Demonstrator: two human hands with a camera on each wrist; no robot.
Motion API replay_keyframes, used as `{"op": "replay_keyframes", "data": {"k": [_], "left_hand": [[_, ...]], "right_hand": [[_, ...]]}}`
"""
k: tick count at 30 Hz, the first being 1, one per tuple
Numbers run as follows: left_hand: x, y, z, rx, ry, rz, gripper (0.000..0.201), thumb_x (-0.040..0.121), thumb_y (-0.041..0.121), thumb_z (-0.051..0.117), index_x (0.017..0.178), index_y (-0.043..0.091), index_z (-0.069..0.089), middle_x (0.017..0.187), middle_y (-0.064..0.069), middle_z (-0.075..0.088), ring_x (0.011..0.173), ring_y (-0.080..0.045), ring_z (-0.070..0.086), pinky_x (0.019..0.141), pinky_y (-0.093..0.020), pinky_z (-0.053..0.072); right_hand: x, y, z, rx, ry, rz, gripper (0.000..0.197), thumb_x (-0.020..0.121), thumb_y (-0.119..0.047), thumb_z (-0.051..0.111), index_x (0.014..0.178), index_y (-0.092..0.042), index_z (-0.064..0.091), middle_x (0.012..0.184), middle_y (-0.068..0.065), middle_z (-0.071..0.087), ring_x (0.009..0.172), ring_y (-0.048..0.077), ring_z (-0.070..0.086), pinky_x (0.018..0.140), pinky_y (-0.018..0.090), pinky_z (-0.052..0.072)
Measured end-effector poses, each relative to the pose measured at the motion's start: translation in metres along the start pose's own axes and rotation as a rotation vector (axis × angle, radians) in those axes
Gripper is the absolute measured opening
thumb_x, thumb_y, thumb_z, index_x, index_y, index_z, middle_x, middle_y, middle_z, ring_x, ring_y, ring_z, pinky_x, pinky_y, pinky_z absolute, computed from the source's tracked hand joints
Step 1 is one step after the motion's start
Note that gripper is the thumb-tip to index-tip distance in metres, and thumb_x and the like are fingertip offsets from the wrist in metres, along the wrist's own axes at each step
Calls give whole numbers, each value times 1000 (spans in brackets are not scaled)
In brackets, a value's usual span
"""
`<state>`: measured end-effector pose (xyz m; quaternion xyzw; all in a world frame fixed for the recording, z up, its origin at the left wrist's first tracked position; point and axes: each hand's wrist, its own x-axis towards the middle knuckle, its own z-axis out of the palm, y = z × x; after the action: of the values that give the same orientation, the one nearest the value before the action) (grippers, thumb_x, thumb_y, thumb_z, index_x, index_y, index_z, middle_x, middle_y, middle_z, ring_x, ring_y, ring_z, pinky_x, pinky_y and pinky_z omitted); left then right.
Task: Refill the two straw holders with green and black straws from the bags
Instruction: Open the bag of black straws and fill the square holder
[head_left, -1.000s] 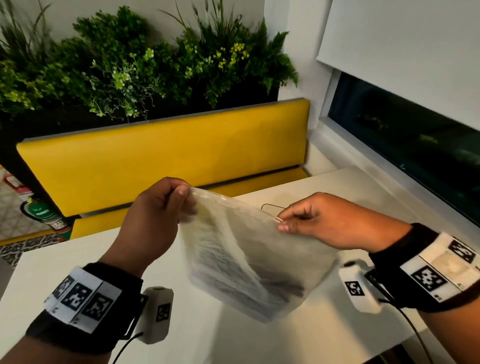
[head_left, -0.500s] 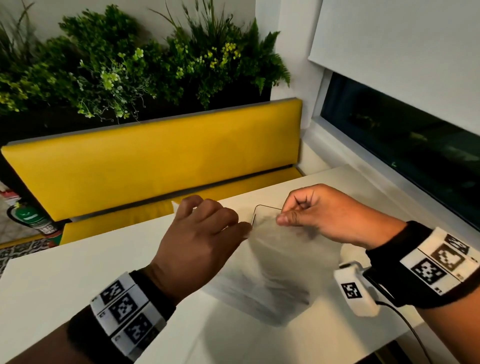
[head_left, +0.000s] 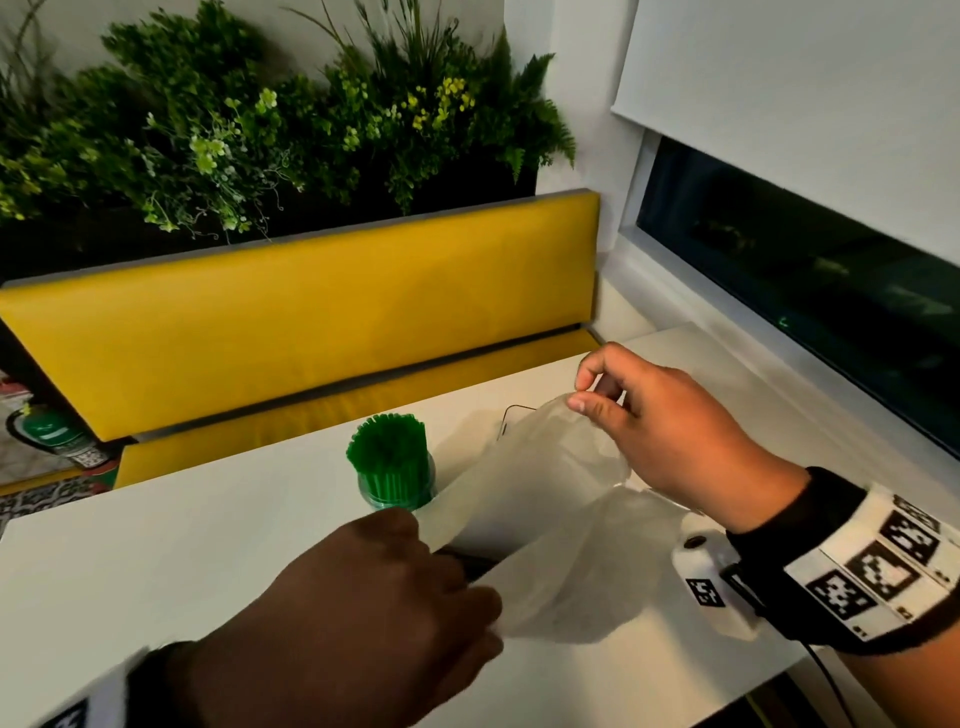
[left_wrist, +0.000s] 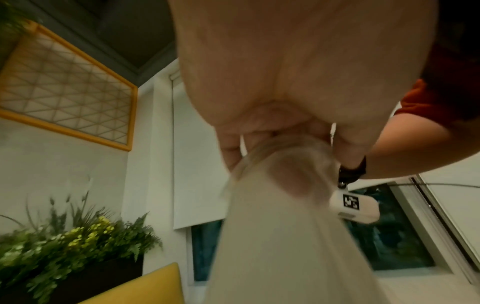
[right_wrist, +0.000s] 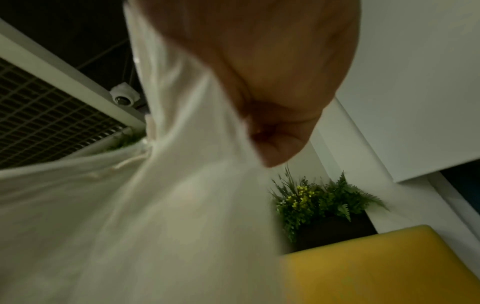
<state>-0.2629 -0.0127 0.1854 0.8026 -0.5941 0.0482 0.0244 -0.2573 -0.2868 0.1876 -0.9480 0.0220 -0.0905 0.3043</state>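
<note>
A translucent plastic bag (head_left: 545, 493) hangs slanted over the white table (head_left: 208, 545). My right hand (head_left: 582, 395) pinches its upper edge between thumb and forefinger. My left hand (head_left: 467, 587) grips its lower end, where a dark strip of black straws (head_left: 467, 564) shows. In the left wrist view my left hand (left_wrist: 259, 133) curls round the bag (left_wrist: 272, 236). In the right wrist view my right hand (right_wrist: 272, 144) holds the blurred bag (right_wrist: 155, 205). Green straws (head_left: 387, 447) stand packed upright in a clear holder (head_left: 395, 493) just left of the bag. No second holder is identifiable.
A thin wire outline (head_left: 514, 415) shows on the table behind the bag. A yellow bench (head_left: 311, 312) with plants (head_left: 260, 130) above it runs along the far edge. A window sill (head_left: 779, 389) borders the right side.
My left hand has left the bag's upper corner and come down to grip its lower end. The bag now slants toward me, and the green straw holder has come into view.
</note>
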Motion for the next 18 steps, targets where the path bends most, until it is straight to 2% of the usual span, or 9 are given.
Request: {"op": "replay_keyframes", "data": {"k": [2,3,5,7,9,11,12,14,18], "left_hand": [[10,4,-4,-46,19,-63,35,93,61,44,102,39,69,86,14,70,68,-12,65,68,-32,57],[17,7,-5,-61,33,-88,39,90,66,44,110,41,66,104,9,70,87,-15,67,77,-36,57],[31,7,-4,2,19,-131,46,83,73,46,116,45,62,142,-4,52,130,-28,50,100,-51,45],[45,0,2,68,-32,-198,46,80,75,46,115,50,62,159,-11,29,147,-36,26,109,-60,30],[55,-10,10,33,-64,-282,41,83,69,41,109,49,65,157,-12,34,142,-36,37,105,-59,40],[61,-21,15,-25,-45,-321,45,87,61,32,100,41,71,134,-4,58,111,-27,64,84,-45,57],[63,-25,17,-47,-32,-328,49,89,58,29,98,36,72,120,2,63,95,-21,67,73,-38,58],[64,-31,17,-79,-7,-327,48,93,54,28,94,31,70,99,9,61,82,-15,63,62,-34,55],[57,-45,17,-89,60,-297,41,95,47,35,85,28,70,86,10,61,75,-14,62,56,-32,52]], "right_hand": [[-1,-4,-1,52,-68,-30,9,91,-43,60,92,-38,53,74,-10,64,64,11,60,62,41,53],[-1,-6,-3,80,-108,-40,9,90,-43,62,91,-39,54,75,-9,65,66,11,61,65,43,54],[-2,-8,-5,144,-174,-70,10,87,-43,64,90,-39,56,78,-8,66,70,15,65,70,49,55],[-4,-7,-10,196,-237,-110,12,84,-45,65,89,-37,57,81,-8,68,76,16,66,75,51,54],[-8,-6,-19,209,-353,-109,23,77,-54,70,89,-37,61,89,-12,68,82,9,65,78,44,56],[-12,-3,-29,81,-459,-120,31,68,-60,75,85,-38,64,96,-17,64,87,4,64,76,35,55],[-14,0,-33,-6,-474,-142,27,67,-57,78,82,-37,65,95,-19,62,87,3,63,75,33,54],[-16,6,-40,-74,-437,-156,16,72,-45,80,78,-36,69,90,-21,63,84,2,64,74,31,54],[-16,26,-56,-173,-320,-164,10,79,-37,77,86,-40,71,81,-28,68,79,-9,65,74,25,55]]}}
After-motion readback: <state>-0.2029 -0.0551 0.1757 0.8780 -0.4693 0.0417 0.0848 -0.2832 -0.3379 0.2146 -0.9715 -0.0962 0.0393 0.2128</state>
